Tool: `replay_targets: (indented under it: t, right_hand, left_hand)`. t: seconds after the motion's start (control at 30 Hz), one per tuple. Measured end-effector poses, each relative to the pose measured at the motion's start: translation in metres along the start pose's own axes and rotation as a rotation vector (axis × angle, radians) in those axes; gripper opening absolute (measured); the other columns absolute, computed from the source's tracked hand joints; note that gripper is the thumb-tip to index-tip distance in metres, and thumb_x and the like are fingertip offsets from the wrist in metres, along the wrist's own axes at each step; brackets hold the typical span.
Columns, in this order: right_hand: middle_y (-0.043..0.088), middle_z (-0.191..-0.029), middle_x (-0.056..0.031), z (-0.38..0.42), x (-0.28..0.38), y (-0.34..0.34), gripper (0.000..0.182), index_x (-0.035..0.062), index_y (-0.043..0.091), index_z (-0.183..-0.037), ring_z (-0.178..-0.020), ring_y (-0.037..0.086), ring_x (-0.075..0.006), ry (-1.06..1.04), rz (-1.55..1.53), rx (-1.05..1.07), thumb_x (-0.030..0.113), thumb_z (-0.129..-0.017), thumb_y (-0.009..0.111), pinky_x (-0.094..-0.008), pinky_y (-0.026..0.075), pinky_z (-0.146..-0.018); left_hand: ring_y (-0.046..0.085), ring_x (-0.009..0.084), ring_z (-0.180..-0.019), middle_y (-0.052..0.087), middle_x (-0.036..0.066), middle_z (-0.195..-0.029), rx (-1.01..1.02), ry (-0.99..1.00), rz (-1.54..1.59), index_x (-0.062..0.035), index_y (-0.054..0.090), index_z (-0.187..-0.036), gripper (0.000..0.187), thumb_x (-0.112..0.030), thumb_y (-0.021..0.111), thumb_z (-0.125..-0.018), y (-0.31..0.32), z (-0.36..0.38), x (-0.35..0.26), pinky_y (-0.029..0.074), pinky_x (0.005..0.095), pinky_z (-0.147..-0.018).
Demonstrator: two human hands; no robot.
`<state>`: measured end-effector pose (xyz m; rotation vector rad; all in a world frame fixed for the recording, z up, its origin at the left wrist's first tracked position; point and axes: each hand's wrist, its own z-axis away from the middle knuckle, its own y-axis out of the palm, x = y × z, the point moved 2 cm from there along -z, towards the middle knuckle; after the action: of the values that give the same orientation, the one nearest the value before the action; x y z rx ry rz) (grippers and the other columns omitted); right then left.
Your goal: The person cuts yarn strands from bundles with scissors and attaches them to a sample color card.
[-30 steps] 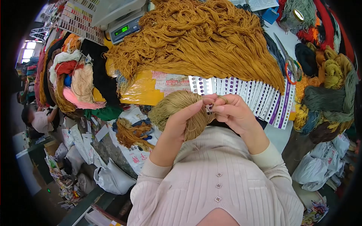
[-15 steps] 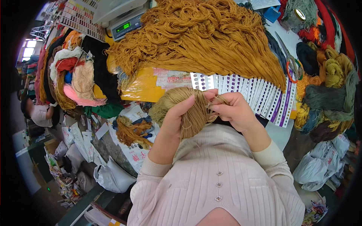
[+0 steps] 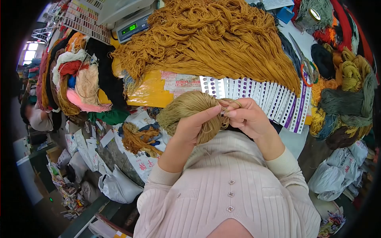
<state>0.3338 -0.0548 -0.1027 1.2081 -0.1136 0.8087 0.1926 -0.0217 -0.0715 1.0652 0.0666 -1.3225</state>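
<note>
The left hand (image 3: 190,125) is closed around a bundle of tan yarn (image 3: 186,111), its thumb stretched along the top toward the right hand (image 3: 248,117). The right hand pinches a few thin strands (image 3: 232,104) between thumb and fingers at the bundle's right end, close to the left thumb tip (the exact grip is too small to make out). The bundle is held up in front of the person's ribbed sweater (image 3: 228,178), at the near side of the worktop.

Beyond the hands, a big heap of golden-brown yarn (image 3: 214,43) spreads over the worktop, its lower right edge lying over a row of punched cards (image 3: 262,99). A scale (image 3: 133,29) reading 0.0 sits at the heap's upper left. To the right, scissors (image 3: 303,63) lie with their handles near skeins of green and orange yarn (image 3: 343,95). Another person (image 3: 39,117) is at the far left.
</note>
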Motion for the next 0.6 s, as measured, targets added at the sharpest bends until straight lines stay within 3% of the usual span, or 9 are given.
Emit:
replay_targets:
  t: [0.13,0.6]
  right_hand:
    - [0.05,-0.06,-0.0008,0.0,0.001,0.002,0.008,-0.0019,0.06,-0.077,-0.043,0.03,-0.0029,0.014,0.001,0.005,-0.001,-0.071,0.055,-0.017,0.021,-0.038]
    - [0.045,-0.055,0.0032,0.0,0.003,0.004,0.012,-0.005,0.058,-0.082,-0.044,0.029,-0.0023,0.041,-0.035,0.003,0.003,-0.075,0.052,-0.0165,0.024,-0.038]
  left_hand:
    - [0.056,0.0123,-0.076,0.058,0.008,-0.086,0.008,0.01,0.077,0.0018,0.055,-0.093,0.018,-0.008,0.052,-0.078,-0.006,-0.006,0.006,0.046,0.0224,-0.066]
    - [0.056,0.0133,-0.08,0.056,0.008,-0.09,0.109,-0.027,0.204,0.0015,0.053,-0.095,0.021,-0.012,0.047,-0.081,-0.011,-0.012,0.009,0.047,0.0249,-0.069]
